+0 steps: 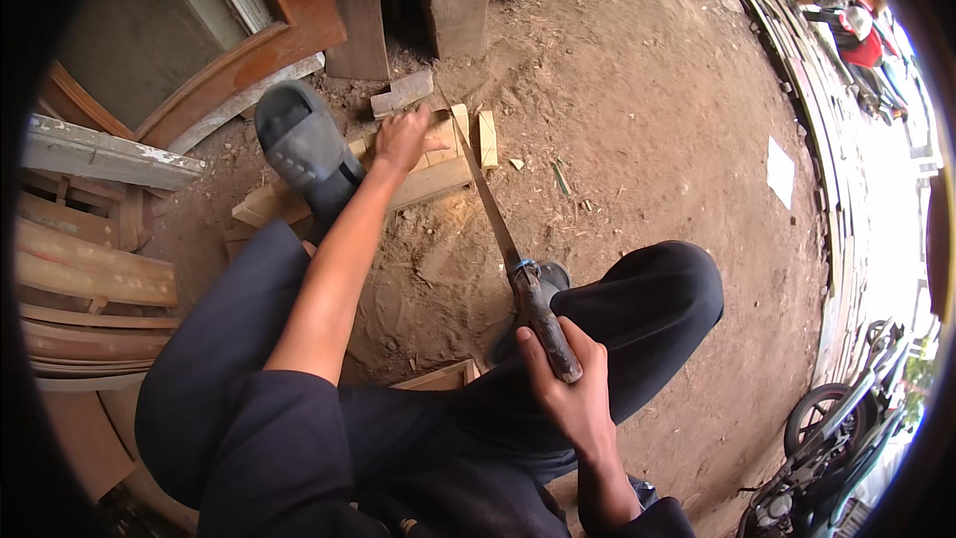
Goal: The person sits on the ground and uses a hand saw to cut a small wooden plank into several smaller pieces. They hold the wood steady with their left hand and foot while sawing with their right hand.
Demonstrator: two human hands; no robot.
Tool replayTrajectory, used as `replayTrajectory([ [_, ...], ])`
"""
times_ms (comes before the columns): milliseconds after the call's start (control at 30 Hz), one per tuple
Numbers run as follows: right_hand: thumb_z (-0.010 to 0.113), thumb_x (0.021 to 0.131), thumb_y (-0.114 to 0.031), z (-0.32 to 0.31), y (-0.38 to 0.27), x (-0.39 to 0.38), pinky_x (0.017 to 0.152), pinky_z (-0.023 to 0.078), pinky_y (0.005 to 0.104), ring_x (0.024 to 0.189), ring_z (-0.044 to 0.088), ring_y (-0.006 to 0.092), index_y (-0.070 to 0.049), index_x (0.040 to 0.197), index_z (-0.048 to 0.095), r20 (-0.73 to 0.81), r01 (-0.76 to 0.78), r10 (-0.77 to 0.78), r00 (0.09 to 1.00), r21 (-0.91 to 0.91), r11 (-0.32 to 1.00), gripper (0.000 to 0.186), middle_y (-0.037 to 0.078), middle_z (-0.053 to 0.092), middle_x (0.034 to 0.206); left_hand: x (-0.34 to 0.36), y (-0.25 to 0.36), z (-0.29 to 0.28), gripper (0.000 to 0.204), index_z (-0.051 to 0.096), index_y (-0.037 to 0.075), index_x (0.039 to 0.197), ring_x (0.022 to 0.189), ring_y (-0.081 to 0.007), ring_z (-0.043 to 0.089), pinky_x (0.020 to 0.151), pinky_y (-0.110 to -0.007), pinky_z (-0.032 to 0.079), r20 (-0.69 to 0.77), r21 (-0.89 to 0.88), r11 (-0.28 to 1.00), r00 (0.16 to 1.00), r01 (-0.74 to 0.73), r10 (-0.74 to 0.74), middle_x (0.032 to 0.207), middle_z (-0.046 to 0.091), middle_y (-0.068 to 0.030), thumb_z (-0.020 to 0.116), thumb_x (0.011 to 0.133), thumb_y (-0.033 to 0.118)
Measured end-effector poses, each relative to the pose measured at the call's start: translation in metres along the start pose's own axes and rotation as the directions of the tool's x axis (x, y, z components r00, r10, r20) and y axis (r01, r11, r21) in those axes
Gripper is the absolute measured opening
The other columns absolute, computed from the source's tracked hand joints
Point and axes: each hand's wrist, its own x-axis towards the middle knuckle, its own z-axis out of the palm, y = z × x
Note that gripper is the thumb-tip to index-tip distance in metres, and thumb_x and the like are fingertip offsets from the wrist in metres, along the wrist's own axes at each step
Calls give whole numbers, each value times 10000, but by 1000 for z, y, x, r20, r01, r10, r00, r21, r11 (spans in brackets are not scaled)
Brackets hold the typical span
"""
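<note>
My right hand (573, 384) is wrapped round the dark handle of a handsaw (488, 201). The saw's long thin blade slants up and to the left, lying against the right end of a light wooden piece (459, 126). My left hand (403, 139) presses and grips this piece from above, its thumb stretched toward the blade; the fingertips are partly hidden. Below the piece lies a thicker wooden block (430, 182). My sandalled left foot (311, 154) rests over the wood on the left. A short wooden offcut (488, 139) lies just right of the blade.
A greyish wood block (402, 94) lies beyond my left hand. Upright boards (456, 0) and an orange-brown wooden frame (289, 30) stand at the far left. Curved timber (100, 279) is stacked on the left. A motorbike (827, 428) stands at the right, past the dirt floor (657, 139).
</note>
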Motion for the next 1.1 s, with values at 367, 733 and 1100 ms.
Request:
replayTrajectory([
  [367,672,908,-185,-3,1,-2,472,335,320,507,352,99,27,728,540,4,-53,53,999,-4,999,309,110,420,524,33,-16,-12,645,659,-49,964,916,-382,671,835,-460,544,168,-77,996,984,-37,50,946,676,-259,853,628,467],
  [733,666,914,-165,3,-10,15,467,329,294,534,362,58,14,736,547,-2,-74,74,997,25,997,279,59,435,523,29,-11,-14,575,636,-23,984,884,-274,668,763,-370,596,299,-58,998,954,33,-14,1043,662,-189,783,697,454],
  [1100,653,913,-174,22,4,34,491,364,346,516,362,113,33,731,533,-1,21,-21,1000,-50,999,300,127,435,531,6,-1,18,549,622,-34,1010,632,-183,601,718,-385,602,132,-10,998,989,-67,68,728,613,-128,739,773,447],
])
